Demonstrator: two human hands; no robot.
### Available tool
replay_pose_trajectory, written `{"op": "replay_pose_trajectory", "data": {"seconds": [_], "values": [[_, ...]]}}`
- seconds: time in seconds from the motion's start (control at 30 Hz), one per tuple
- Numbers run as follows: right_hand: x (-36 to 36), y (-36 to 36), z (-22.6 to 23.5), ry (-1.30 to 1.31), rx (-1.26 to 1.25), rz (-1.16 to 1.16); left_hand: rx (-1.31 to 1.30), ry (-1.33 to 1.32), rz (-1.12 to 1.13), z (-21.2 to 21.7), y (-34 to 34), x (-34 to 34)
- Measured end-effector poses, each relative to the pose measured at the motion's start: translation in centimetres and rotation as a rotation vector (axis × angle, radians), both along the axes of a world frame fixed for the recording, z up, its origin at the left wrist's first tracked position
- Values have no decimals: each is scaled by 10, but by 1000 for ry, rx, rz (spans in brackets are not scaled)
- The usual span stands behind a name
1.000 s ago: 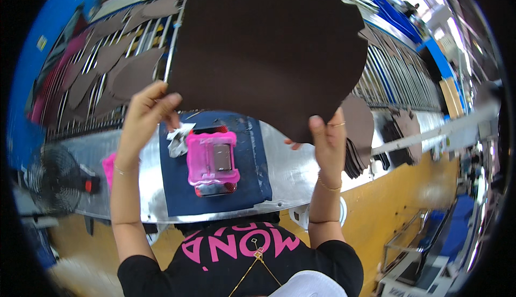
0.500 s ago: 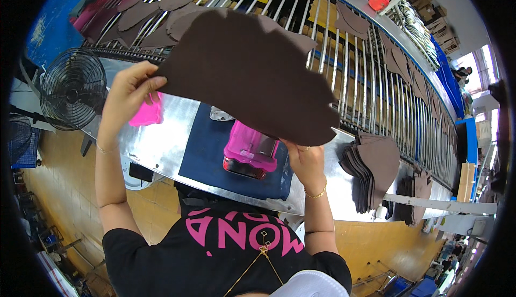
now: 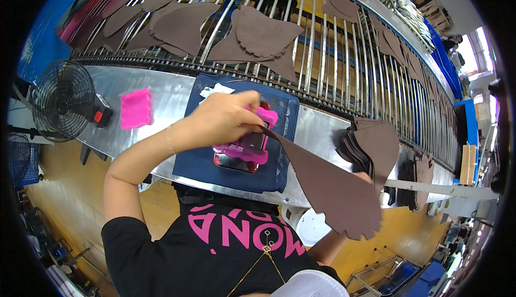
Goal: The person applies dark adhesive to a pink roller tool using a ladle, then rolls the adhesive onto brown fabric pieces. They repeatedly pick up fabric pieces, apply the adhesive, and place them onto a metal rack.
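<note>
A large brown leather-like panel [image 3: 333, 184] with one notched edge hangs slantwise between my hands, over the table's front edge. My left hand [image 3: 223, 120] pinches its narrow tip, above a pink wavy-edged holder [image 3: 244, 151]. My right hand [image 3: 364, 177] grips the panel's far right side; most of it is hidden behind the panel. Beneath the holder shows a red and dark shiny base [image 3: 236, 163], standing on a dark blue mat [image 3: 196, 160]. Crumpled white material [image 3: 217, 89] lies behind my left hand.
A pink wavy pad [image 3: 136, 109] and a black fan [image 3: 64, 101] are at the left. Brown panels [image 3: 263, 31] lie on a rack of metal bars [image 3: 325, 55] beyond the table. Stacked brown panels [image 3: 376, 144] stand at the right, near a pale bar [image 3: 441, 188].
The panel has come down from in front of the rack to the right, near the table's front edge. My left hand has moved right, over the pink holder; my right hand has moved right and down.
</note>
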State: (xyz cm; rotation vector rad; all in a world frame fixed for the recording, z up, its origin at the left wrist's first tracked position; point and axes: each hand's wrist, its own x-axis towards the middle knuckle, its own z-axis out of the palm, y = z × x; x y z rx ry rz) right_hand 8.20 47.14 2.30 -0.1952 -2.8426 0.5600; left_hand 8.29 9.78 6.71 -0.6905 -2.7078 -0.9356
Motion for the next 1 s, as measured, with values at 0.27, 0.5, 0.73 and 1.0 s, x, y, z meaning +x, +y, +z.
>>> {"op": "replay_pose_trajectory", "data": {"seconds": [0.27, 0.5, 0.73, 1.0], "values": [[3, 79, 95, 355, -406, 295, 390, -203, -319, 70, 71, -64], [-64, 97, 62, 273, -488, 59, 558, -508, 60, 64, 52, -128], [-84, 221, -84, -142, 48, -414, 1168, -574, 240, -54, -45, -186], [-76, 177, -62, -129, 278, -602, 1312, -612, 406, -140, -89, -222]]}}
